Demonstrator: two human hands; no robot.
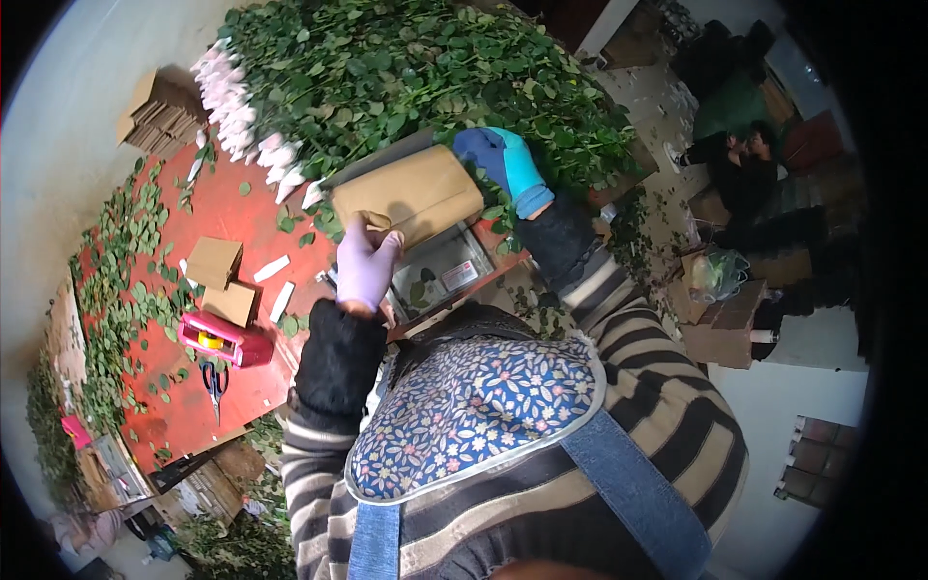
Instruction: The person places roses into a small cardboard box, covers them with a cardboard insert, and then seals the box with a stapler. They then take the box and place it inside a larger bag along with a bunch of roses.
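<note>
A brown cardboard wrap [411, 193] lies folded over in front of me, above a metal-framed tray [420, 290] at the table's near edge. My left hand [368, 261], in a lavender glove, pinches the wrap's near edge between thumb and fingers. At the wrap's right end is my right hand [507, 166], in a blue and teal glove, its fingers curled against the far corner. Green leaves stick out below that hand. What the wrap encloses is hidden. Behind it spreads a big heap of leafy stems [406, 77], with white-pink sleeved flower heads [224, 97] along its left side.
On the red table [213, 198] lie a pink tape dispenser [224, 339], dark-handled scissors [214, 387], small folded cardboard pieces [214, 261] and loose leaves. A cardboard stack [159, 114] stands at the far left. Off to the right, a person [739, 159] sits near boxes [730, 324].
</note>
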